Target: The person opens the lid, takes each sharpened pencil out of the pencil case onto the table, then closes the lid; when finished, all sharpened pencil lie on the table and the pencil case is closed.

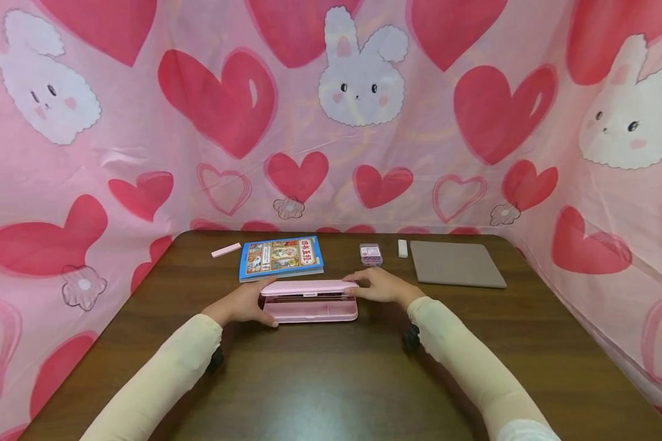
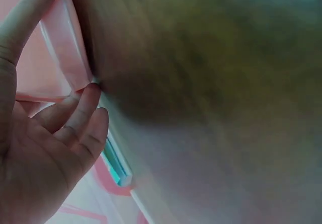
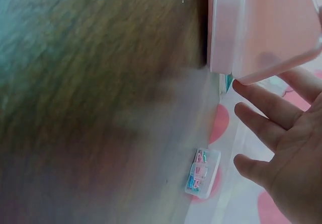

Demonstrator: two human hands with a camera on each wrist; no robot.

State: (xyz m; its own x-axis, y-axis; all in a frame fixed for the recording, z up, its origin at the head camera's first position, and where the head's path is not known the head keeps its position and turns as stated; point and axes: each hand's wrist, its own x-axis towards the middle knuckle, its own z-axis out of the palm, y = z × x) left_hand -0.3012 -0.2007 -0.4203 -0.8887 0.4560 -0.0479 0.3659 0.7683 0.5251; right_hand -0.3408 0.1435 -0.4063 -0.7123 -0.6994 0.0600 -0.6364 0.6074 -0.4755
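**Pink case [image 1: 289, 309] ajar between two hands**

Head view: The case lies on the brown table [image 1: 309, 380], its long side facing the person. Its lid [image 1: 303, 286] is raised partway, showing a pink base with a divider right of the middle; the dark band under the lid is too small to make out. The left hand [image 1: 245, 304] grips the left end, thumb at the front corner, fingers toward the back. The right hand [image 1: 379, 285] holds the lid's right end between thumb and fingers. Both arms wear pale sleeves [image 1: 165, 373]. Just behind the case, toward the left, lies a blue book [image 1: 281, 257], with a pink strip [image 1: 226, 250] beside it. Behind the right hand stand a small clear box [image 1: 371, 254] and a white block [image 1: 402, 248], the block just beside a flat grey panel [image 1: 458, 263]. A pink cloth [image 1: 298, 141] with hearts and rabbits hangs around the table.

Left wrist view: Thumb and fingers span the case's end, fingertips touching its edge. A blue-green edge [image 2: 114, 163] shows past them; the table is blurred.

Right wrist view: The lid tilts above the base. One fingertip meets its corner, other fingers spread apart. The box holds pink and blue pieces.
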